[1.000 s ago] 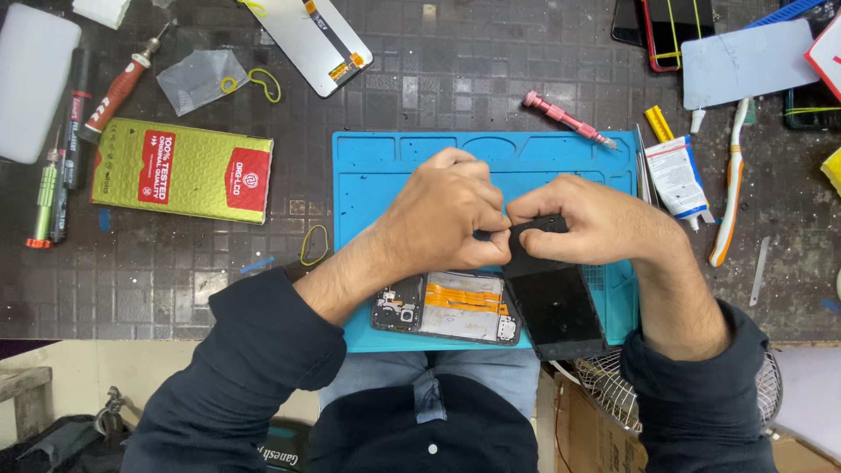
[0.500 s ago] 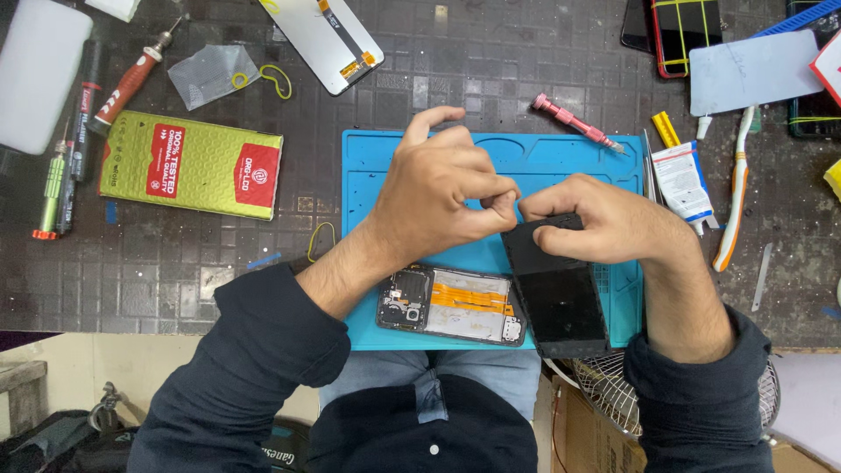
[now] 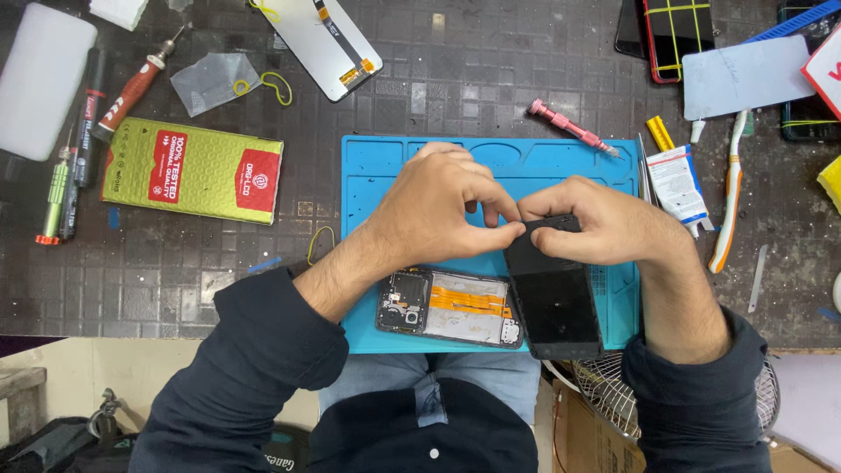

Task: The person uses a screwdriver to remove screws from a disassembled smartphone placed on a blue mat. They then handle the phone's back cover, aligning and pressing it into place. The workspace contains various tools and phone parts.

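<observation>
Both hands meet over the blue work mat (image 3: 377,175) at the middle of the bench (image 3: 175,280). The left hand (image 3: 438,206) has its fingers curled, thumb and forefinger pinched together on the top edge of the black phone screen (image 3: 554,302). The right hand (image 3: 604,223) closes around that same top edge from the other side, its grip tight on the panel. The screen stands tilted, its lower end resting on the mat near the bench's front edge, glass side dark.

Just left of the screen, touching or nearly so, lies the opened phone body (image 3: 447,307), flat on the mat, with an orange flex strip across its interior.

A pink screwdriver (image 3: 569,127) lies at the mat's upper right corner. A green padded packet (image 3: 193,171) sits well left of the mat. A red-handled screwdriver (image 3: 131,88) lies above it. A white display panel (image 3: 328,39) lies at the top of the bench, and a small white tube (image 3: 676,184) is right of the mat.
</observation>
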